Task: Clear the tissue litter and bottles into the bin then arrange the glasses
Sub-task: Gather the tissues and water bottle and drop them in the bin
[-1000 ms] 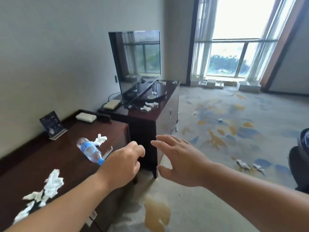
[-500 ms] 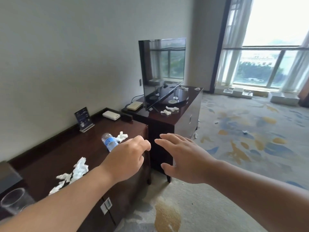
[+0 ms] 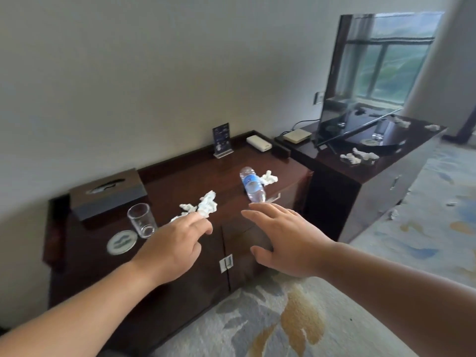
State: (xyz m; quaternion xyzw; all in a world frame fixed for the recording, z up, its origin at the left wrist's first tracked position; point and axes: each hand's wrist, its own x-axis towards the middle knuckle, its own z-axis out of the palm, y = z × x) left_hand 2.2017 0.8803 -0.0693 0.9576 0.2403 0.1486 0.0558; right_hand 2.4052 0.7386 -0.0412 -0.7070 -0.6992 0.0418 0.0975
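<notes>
A plastic water bottle (image 3: 252, 185) with a blue label lies on its side on the dark wooden cabinet (image 3: 180, 176). Crumpled white tissue (image 3: 204, 206) lies near the cabinet's front, and a smaller wad (image 3: 269, 177) sits just behind the bottle. An empty glass (image 3: 141, 219) stands at the left beside a round coaster (image 3: 121, 242). My left hand (image 3: 175, 247) reaches toward the front tissue, fingertips just short of it, holding nothing. My right hand (image 3: 286, 240) hovers with spread fingers just in front of the bottle. More tissue (image 3: 358, 156) and a second glass (image 3: 378, 131) sit on the TV stand.
A brown tissue box (image 3: 108, 193), a card stand (image 3: 221, 139) and a white device (image 3: 258, 143) sit along the cabinet's back. The television (image 3: 371, 73) stands on the lower unit at right. Scraps of tissue (image 3: 394, 213) lie on the patterned carpet.
My view has swung left and down onto the cabinet. Both hands have moved closer to it, the left toward the front tissue, the right toward the bottle.
</notes>
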